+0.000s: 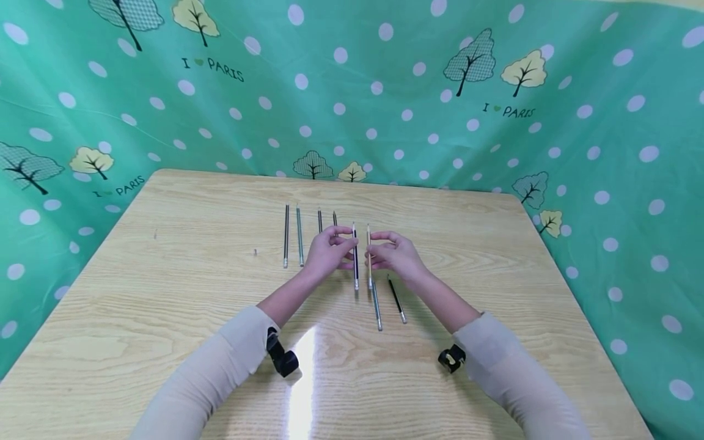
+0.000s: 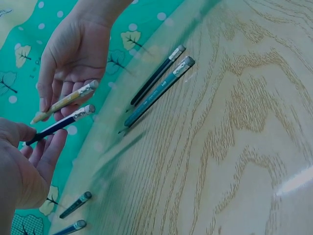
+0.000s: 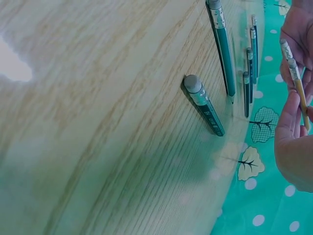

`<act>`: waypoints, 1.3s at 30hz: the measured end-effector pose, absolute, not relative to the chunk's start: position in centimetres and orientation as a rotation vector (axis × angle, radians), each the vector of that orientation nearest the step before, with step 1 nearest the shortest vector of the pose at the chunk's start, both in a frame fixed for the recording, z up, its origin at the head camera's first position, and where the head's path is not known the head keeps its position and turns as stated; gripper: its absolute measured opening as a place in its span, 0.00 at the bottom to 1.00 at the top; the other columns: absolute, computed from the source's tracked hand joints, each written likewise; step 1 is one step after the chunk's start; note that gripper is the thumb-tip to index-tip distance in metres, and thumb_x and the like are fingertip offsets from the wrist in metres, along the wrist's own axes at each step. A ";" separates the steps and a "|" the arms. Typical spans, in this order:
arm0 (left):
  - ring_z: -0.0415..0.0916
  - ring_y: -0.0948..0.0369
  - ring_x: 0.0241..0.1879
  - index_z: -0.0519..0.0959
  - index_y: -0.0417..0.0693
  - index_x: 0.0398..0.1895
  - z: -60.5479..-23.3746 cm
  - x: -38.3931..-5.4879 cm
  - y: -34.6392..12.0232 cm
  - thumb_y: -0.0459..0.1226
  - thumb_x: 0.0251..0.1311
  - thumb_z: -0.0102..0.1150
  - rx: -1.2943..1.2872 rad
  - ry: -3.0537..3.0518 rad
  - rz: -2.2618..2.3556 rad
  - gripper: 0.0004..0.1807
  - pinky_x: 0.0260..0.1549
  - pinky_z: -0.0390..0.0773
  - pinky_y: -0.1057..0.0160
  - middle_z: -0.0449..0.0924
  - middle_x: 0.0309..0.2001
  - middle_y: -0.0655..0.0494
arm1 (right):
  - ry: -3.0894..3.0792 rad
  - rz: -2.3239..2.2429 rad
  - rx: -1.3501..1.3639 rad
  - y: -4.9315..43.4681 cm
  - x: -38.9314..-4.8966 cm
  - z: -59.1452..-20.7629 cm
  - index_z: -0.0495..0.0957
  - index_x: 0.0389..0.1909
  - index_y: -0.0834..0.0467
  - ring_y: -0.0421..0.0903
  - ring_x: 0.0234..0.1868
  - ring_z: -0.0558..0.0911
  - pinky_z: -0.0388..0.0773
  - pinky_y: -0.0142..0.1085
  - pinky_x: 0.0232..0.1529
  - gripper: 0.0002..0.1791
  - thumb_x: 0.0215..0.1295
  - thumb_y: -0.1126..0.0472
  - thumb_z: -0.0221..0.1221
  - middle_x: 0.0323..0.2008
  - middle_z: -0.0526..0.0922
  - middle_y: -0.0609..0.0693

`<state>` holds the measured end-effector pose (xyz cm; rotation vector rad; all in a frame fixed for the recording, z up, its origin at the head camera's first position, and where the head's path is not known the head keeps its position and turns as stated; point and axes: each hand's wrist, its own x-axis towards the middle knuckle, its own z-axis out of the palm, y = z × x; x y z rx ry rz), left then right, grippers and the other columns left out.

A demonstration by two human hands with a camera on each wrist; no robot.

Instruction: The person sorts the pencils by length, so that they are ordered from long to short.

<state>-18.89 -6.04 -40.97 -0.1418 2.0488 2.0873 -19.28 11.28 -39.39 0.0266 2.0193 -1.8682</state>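
Observation:
Between thumb and fingers my left hand (image 1: 330,249) pinches a dark pencil (image 1: 355,263), its white eraser end toward me. Close on its right, my right hand (image 1: 400,254) pinches a yellow pencil (image 1: 370,260), also with the eraser end toward me. The left wrist view shows the yellow pencil (image 2: 66,102) and the dark pencil (image 2: 58,125) side by side, apart and raised off the table. Below my hands lie a teal pencil (image 1: 376,308) and a black pencil (image 1: 397,300). Part of the pencils behind my left hand is hidden.
Left of my hands lie a black pencil (image 1: 286,235) and a teal pencil (image 1: 299,237). Two more dark pencils, one of them here (image 1: 320,220), lie behind my left hand. A tiny dark bit (image 1: 255,252) is on the wooden table (image 1: 181,293). A green patterned cloth (image 1: 352,85) hangs behind.

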 end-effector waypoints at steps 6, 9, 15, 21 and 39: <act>0.79 0.58 0.31 0.71 0.47 0.55 -40.9 -19.0 -6.0 0.37 0.60 0.59 -0.131 2.059 2.087 0.19 0.31 0.86 0.59 0.78 0.44 0.44 | 2.013 -1.874 0.044 11.3 -19.4 -39.4 0.67 0.57 0.63 0.41 0.26 0.81 0.84 0.30 0.32 0.22 0.62 0.66 0.58 0.28 0.82 0.49; 0.79 0.58 0.31 0.71 0.46 0.55 -40.9 -19.1 -6.0 0.38 0.60 0.59 -0.128 2.059 2.080 0.20 0.32 0.86 0.59 0.78 0.44 0.44 | 2.012 -1.874 0.046 11.3 -19.4 -39.3 0.67 0.57 0.63 0.41 0.25 0.81 0.84 0.30 0.32 0.22 0.62 0.66 0.58 0.28 0.82 0.49; 0.79 0.59 0.31 0.71 0.45 0.55 -40.7 -19.1 -5.8 0.38 0.60 0.59 -0.133 2.044 2.079 0.20 0.33 0.86 0.58 0.78 0.45 0.42 | 2.010 -1.892 0.019 11.4 -19.3 -39.3 0.67 0.57 0.63 0.41 0.25 0.81 0.84 0.31 0.32 0.22 0.62 0.66 0.57 0.28 0.82 0.49; 0.80 0.59 0.31 0.71 0.46 0.55 -40.5 -19.1 -5.7 0.38 0.61 0.59 -0.144 2.037 2.079 0.20 0.32 0.86 0.58 0.78 0.45 0.43 | 1.984 -1.930 -0.043 11.8 -19.7 -40.2 0.68 0.55 0.63 0.41 0.25 0.81 0.84 0.30 0.31 0.21 0.61 0.65 0.59 0.28 0.83 0.50; 0.79 0.58 0.32 0.71 0.49 0.55 -41.0 -20.4 -5.9 0.37 0.60 0.59 -0.196 2.094 2.068 0.19 0.36 0.85 0.54 0.78 0.46 0.44 | 2.013 -1.899 0.042 11.9 -19.1 -39.0 0.66 0.57 0.64 0.42 0.26 0.82 0.83 0.30 0.31 0.22 0.63 0.66 0.57 0.29 0.83 0.49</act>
